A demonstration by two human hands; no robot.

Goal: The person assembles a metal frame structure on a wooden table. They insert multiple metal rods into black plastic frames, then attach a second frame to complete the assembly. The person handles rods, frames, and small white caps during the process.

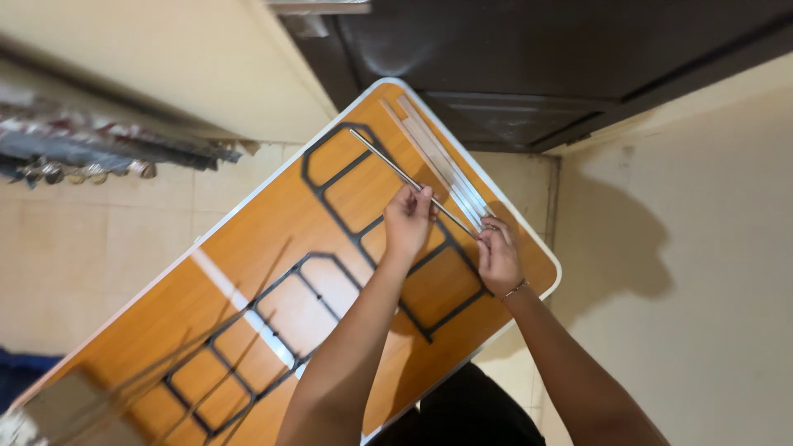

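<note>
Two bare hands work over an orange-brown folding table point(248, 248) with a pale rim, seen from above and turned at a slant. Left hand point(408, 221): fingers pinched shut on a thin metal rod point(388, 161) near its middle; the back of the hand covers the fingertips, so the exact grip is hard to make out. Right hand point(498, 260): curled closed around the rod's near end, which it hides; a thin bracelet point(516, 289) circles the wrist. The rod runs diagonally above the tabletop, its far end free over the black frame point(330, 177) of the table's folded legs. Just beside it, several pale flat strips point(442, 161) lie together along the table's far edge; their count cannot be told. Lower left corner: a blurred greyish object point(58, 409) on the table, cut off by the picture's edge. Upper left: a bundle of dark and shiny items point(91, 153) on the tiled floor point(74, 264), too blurred to identify. Top: a dark door point(537, 58), only partly in view.
</note>
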